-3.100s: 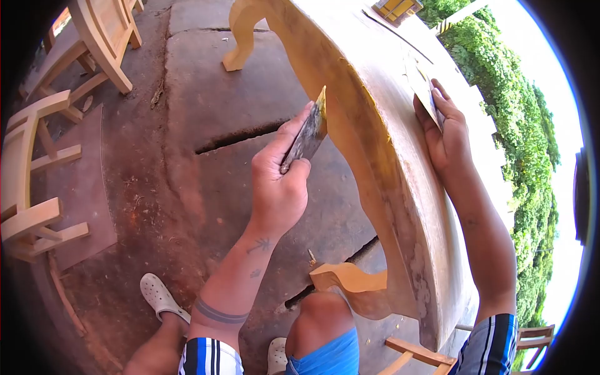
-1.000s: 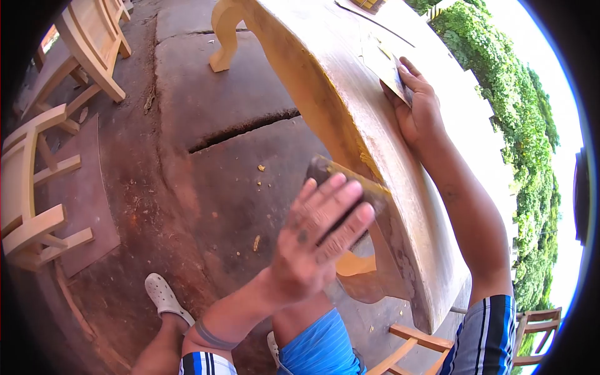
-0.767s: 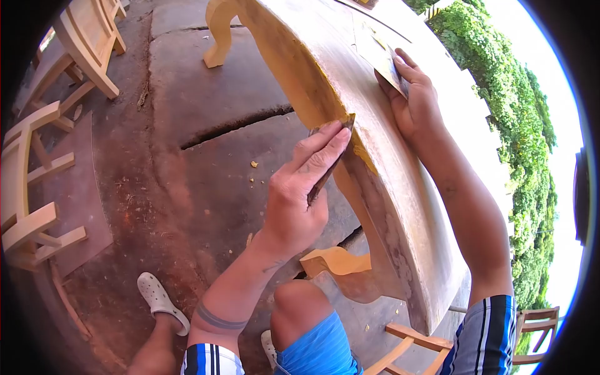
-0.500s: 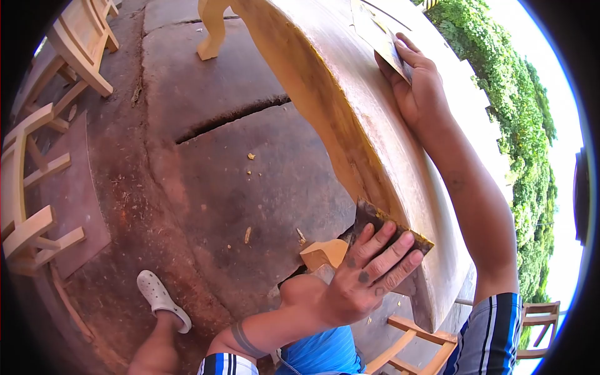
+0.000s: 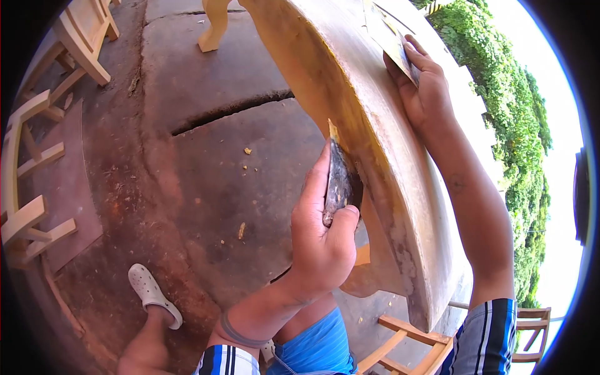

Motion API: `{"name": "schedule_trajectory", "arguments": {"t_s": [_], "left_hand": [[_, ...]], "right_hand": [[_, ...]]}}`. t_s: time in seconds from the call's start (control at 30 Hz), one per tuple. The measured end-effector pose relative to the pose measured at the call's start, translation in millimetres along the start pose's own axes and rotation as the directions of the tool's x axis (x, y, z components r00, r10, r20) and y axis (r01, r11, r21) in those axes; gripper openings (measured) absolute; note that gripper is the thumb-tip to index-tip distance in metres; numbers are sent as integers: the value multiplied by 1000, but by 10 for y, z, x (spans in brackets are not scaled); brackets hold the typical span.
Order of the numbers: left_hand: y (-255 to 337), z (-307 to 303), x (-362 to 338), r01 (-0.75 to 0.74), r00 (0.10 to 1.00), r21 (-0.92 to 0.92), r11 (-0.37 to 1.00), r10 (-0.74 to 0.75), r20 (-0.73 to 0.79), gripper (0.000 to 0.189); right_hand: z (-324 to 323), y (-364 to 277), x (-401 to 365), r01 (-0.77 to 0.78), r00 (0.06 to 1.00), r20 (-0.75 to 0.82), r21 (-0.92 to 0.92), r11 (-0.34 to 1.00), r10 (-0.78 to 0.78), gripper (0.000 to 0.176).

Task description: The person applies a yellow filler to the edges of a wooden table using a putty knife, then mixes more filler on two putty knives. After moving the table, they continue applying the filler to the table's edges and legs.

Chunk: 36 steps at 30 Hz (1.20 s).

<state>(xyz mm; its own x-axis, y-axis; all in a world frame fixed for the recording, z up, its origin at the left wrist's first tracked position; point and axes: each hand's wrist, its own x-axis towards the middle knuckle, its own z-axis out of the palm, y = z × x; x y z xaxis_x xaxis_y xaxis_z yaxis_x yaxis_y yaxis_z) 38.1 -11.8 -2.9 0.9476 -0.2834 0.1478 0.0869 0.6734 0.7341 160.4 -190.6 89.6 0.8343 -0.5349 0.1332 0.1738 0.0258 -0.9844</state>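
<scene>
In the head view, my left hand (image 5: 322, 231) is closed around a dark, flat putty spreader (image 5: 340, 181) smeared with yellow at its tip. It is held beside the curved yellow-brown edge (image 5: 350, 112) of a wooden table. My right hand (image 5: 425, 84) rests over the pale tabletop (image 5: 400, 144), its fingers gripping a thin flat plate (image 5: 387, 37) with yellow smears. Yellow filler streaks the table's rim, and a carved wooden leg (image 5: 215, 28) shows at the far end.
Unfinished wooden chairs (image 5: 81, 47) stand along the left, with another chair frame (image 5: 406, 344) low on the right. The concrete floor (image 5: 212, 175) has a wide crack and scattered crumbs. A foot in a white clog (image 5: 153, 294) is at lower left; green foliage (image 5: 519, 125) grows beyond the table.
My left hand has turned over and moved up and left, lifting the spreader from flat on the table's edge to upright beside it. My right hand keeps holding the plate.
</scene>
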Motion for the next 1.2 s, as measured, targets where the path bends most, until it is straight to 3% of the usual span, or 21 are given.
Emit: {"name": "schedule_trajectory", "arguments": {"t_s": [0.03, 0.13, 0.23, 0.33, 0.4, 0.43, 0.5, 0.63, 0.7, 0.73, 0.77, 0.9, 1.03, 1.13, 1.2], "left_hand": [[-9, -20, 46, -104, 994, 163, 981, 96, 54, 64], [126, 21, 103, -23, 997, 266, 964, 1, 82, 62], [113, 79, 118, 165, 977, 259, 952, -194, 88, 63], [82, 98, 98, 152, 978, 287, 946, -186, 98, 61], [95, 88, 91, 49, 991, 357, 933, -89, 97, 57], [156, 35, 118, 184, 951, 378, 907, -262, 167, 54], [328, -145, 178, 431, 768, 439, 788, -576, 280, 48], [172, -361, 114, 370, 893, 351, 860, -433, 120, 55], [33, -381, 120, 77, 990, 402, 912, -119, 80, 59], [-15, -379, 128, -68, 997, 427, 902, 45, 63, 62], [-47, -395, 132, -196, 979, 521, 831, 136, 152, 67], [-329, 6, -145, -441, 892, 620, 649, 392, 224, 63], [-239, -96, -529, -512, 845, 427, 745, 350, 403, 60], [-96, -375, -77, -438, 899, 502, 746, 372, 232, 61], [-161, -389, 294, -456, 889, 503, 734, 409, 208, 61]], "right_hand": [[-2, 9, -1, -2, 1000, 5, 4, 1000, 2, 35], [-39, 13, 28, 2, 1000, 17, 6, 1000, -2, 36], [-46, 31, 40, -1, 1000, 27, -1, 1000, 1, 38], [-15, 25, 19, -6, 1000, 8, 6, 1000, 6, 37], [-9, 15, 9, -9, 1000, -12, -2, 1000, 9, 35], [-14, 12, 16, -6, 1000, -9, -5, 1000, 6, 35], [-23, 23, 29, -7, 1000, 1, -19, 1000, 7, 35], [-33, 13, 43, -18, 1000, 7, -34, 999, 18, 38], [-43, 13, 36, -16, 1000, 13, -36, 999, 16, 38], [-46, 11, 35, -12, 1000, 16, -34, 999, 12, 38], [-48, 14, 30, -11, 1000, 18, -34, 999, 12, 38], [-26, 5, 4, 7, 1000, 14, -37, 999, -6, 38], [-33, -6, 14, 5, 1000, 31, -31, 1000, -4, 38], [-45, 3, -4, 7, 999, 32, -39, 999, -6, 38], [-48, -7, 11, 3, 1000, 32, -21, 1000, -2, 38]]}}
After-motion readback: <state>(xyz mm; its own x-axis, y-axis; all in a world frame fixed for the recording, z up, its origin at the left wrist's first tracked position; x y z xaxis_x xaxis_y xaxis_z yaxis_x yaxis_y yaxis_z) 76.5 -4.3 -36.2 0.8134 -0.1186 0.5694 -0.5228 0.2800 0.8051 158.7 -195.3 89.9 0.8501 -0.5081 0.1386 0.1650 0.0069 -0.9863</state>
